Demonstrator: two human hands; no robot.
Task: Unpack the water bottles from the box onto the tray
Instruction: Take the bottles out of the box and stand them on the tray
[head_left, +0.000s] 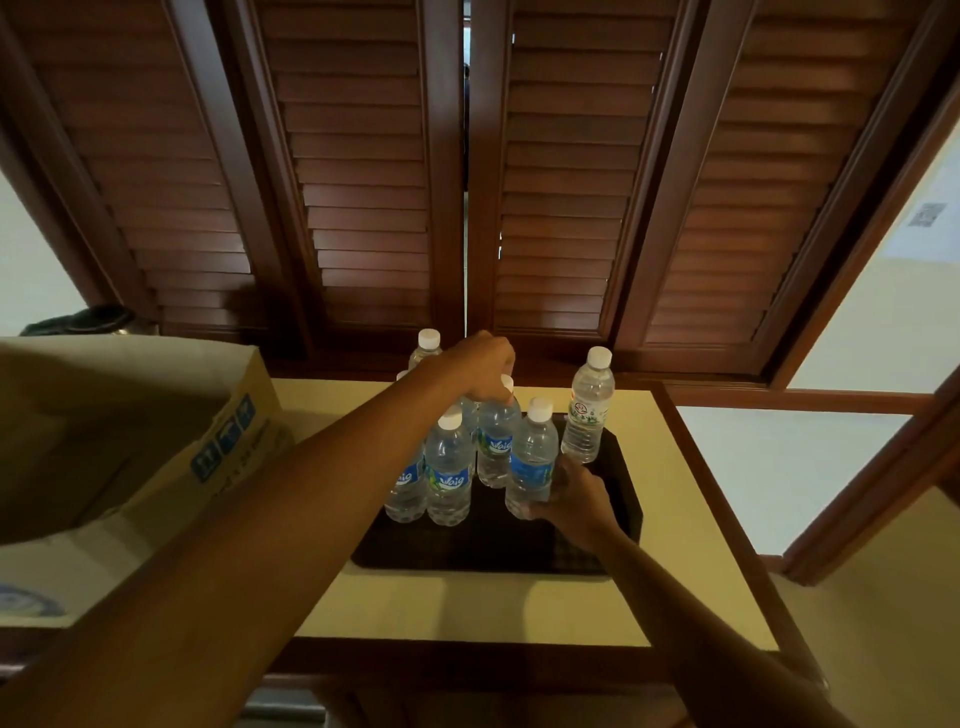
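Note:
A dark tray lies on the cream table. Several clear water bottles with white caps and blue labels stand on it in a cluster. My left hand reaches over them and grips the top of a middle bottle from above. My right hand wraps around the lower body of the front right bottle, which stands on the tray. One bottle with a green label stands alone at the tray's far right corner. The open cardboard box sits to the left; its inside is in shadow.
Brown louvred shutters rise directly behind the table. The table has a dark wooden rim and ends just right of the tray. A dark object sits behind the box at far left.

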